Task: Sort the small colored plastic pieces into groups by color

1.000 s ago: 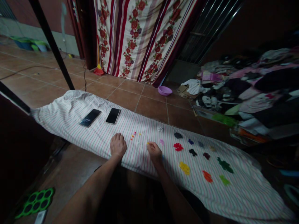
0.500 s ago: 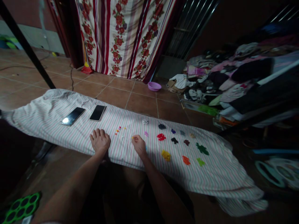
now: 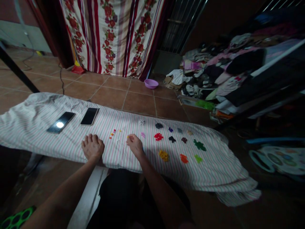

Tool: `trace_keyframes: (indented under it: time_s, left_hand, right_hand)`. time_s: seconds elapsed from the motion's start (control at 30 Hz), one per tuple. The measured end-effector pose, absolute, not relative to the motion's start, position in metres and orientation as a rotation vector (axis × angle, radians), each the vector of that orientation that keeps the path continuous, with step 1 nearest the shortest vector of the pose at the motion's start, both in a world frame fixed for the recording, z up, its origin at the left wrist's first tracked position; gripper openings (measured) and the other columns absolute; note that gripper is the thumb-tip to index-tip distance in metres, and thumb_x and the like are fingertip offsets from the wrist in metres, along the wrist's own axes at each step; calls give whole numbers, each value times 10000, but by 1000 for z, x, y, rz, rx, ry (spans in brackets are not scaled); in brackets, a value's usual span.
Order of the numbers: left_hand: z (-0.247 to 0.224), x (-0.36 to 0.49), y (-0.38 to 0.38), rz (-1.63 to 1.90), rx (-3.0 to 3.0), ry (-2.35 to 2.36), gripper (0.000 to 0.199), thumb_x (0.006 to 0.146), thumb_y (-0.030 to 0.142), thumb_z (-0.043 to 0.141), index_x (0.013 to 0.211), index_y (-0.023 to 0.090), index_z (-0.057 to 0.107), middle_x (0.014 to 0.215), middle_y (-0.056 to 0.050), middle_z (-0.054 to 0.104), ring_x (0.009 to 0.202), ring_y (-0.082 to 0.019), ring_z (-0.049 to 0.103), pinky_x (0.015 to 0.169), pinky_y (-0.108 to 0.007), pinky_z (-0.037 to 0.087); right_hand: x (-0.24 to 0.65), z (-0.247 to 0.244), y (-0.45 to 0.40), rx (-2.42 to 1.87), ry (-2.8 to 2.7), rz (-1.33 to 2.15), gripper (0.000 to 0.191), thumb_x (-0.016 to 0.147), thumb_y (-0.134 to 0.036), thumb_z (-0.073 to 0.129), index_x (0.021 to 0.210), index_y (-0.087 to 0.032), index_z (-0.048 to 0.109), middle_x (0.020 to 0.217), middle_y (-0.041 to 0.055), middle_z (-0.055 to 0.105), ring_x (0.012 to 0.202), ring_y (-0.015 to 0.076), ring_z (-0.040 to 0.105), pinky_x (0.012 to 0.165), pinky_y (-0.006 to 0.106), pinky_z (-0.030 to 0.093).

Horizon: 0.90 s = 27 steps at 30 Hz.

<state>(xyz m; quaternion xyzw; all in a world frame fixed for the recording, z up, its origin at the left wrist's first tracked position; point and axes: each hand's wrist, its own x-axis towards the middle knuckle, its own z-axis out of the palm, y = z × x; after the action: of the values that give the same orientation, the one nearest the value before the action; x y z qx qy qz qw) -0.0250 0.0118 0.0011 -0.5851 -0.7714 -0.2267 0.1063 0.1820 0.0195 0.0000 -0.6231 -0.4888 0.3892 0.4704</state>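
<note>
My left hand (image 3: 92, 147) lies flat on the striped cloth (image 3: 114, 114), fingers spread and holding nothing. Between the thumb and fingertips of my right hand (image 3: 134, 144) is a tiny yellow piece (image 3: 128, 136), too small to name its kind. Several loose red, orange and yellow bits (image 3: 111, 134) are scattered between my hands. Right of my right hand, small pieces sit in piles by colour, among them pink (image 3: 143, 135), red (image 3: 158, 136), yellow (image 3: 164, 155), orange (image 3: 183, 158), black (image 3: 172, 139) and dark green (image 3: 199, 145).
Two phones (image 3: 89, 116) lie on the cloth beyond my left hand. A purple basin (image 3: 151, 84) stands on the tiled floor, before a floral curtain (image 3: 119, 38). Heaped clothes (image 3: 214, 70) fill the right background. A dark pole (image 3: 19, 71) slants at the left.
The head view has turned a little right, so everything appears farther left. My right hand still pinches the yellow piece, and my left hand stays flat near the phones.
</note>
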Motion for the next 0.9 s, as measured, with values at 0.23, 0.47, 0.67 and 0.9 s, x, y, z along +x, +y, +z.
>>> trace_keyframes:
  time_s: [0.23,0.47,0.67,0.9]
  left_hand:
    - [6,-24,11,-646,-1739,-2282,333,878,287,314,1030,163,584,1263,-148,553,1263,-296,414,1038,-485,294]
    - [9,-24,10,-677,-1770,-2326,350,860,287,319,1030,149,592,1229,-157,555,1255,-302,406,1035,-493,287]
    - [9,-22,8,-700,-1774,-2332,347,838,278,339,1043,162,594,1212,-148,557,1258,-304,400,1031,-499,283]
    - [19,-18,5,-636,-1761,-2365,373,833,273,348,1044,115,612,1174,-171,575,1236,-295,412,1012,-476,297]
  right_hand:
    - [191,8,23,-1348,-806,1233,236,688,-349,699,835,-186,611,657,-15,658,596,127,648,570,249,542]
    - [196,16,17,-1267,-734,1300,312,626,-354,766,829,-166,622,690,-7,665,613,117,645,612,253,541]
    - [203,14,21,-1287,-773,1221,284,642,-355,733,818,-180,596,678,-23,642,596,113,646,584,233,526]
    - [234,3,13,-1359,-907,1000,238,694,-371,655,840,-200,575,682,-32,624,580,114,626,539,220,496]
